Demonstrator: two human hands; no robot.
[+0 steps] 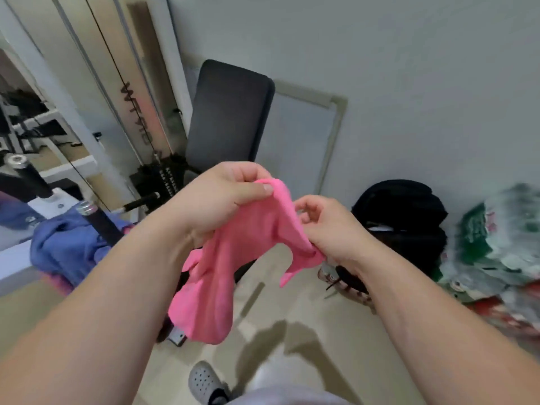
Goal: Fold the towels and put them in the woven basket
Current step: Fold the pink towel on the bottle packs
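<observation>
A pink towel (233, 258) hangs crumpled in the air in front of me, above the floor. My left hand (222, 197) pinches its top edge between thumb and fingers. My right hand (330, 229) grips the towel's right edge lower down, fingers curled. A blue towel (67, 244) lies bunched on the bench at the left, with a bit of pink cloth beneath it. The woven basket is not in view.
Gym equipment with a black padded backrest (230, 115) and weight stack (166, 176) stands behind the towel. A black bag (403, 211) sits by the wall, plastic bags (496, 244) at the right. My grey clog (204, 381) is on the beige floor (306, 331).
</observation>
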